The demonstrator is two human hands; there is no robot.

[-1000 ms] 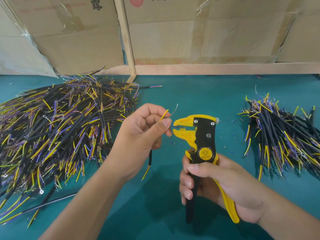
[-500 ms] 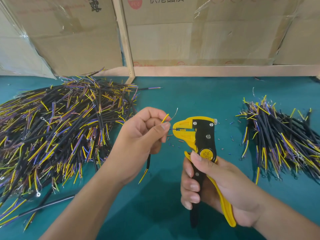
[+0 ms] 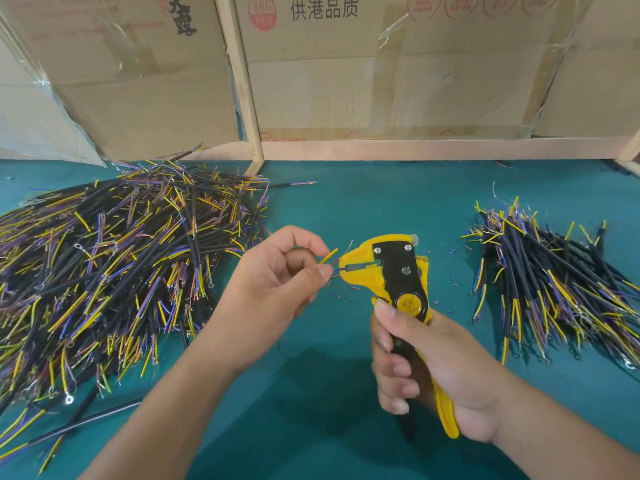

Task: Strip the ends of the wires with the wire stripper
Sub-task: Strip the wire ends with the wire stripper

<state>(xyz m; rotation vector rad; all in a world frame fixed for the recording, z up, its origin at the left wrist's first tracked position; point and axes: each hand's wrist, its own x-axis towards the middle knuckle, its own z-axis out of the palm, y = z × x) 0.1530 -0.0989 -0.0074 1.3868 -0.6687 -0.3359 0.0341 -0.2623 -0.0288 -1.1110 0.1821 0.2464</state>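
Observation:
My left hand (image 3: pixel 273 282) pinches a short cable whose yellow wire (image 3: pixel 329 255) sticks up past my fingertips, while a thinner core reaches into the jaws of the yellow and black wire stripper (image 3: pixel 394 271). My right hand (image 3: pixel 433 368) grips the stripper's handles, squeezed close together, with the jaws pointing left toward my left hand. The rest of the cable is hidden behind my left hand.
A large heap of black cables with yellow and purple cores (image 3: pixel 104 268) covers the left of the green table (image 3: pixel 346 209). A smaller pile of cables (image 3: pixel 561 285) lies at the right. Tiny insulation scraps (image 3: pixel 346 296) dot the cloth under the jaws. Cardboard boxes (image 3: pixel 381 81) line the back.
My right hand has squeezed the stripper handles together and the jaws have closed on the wire end. My left hand has kept the wire at the jaws.

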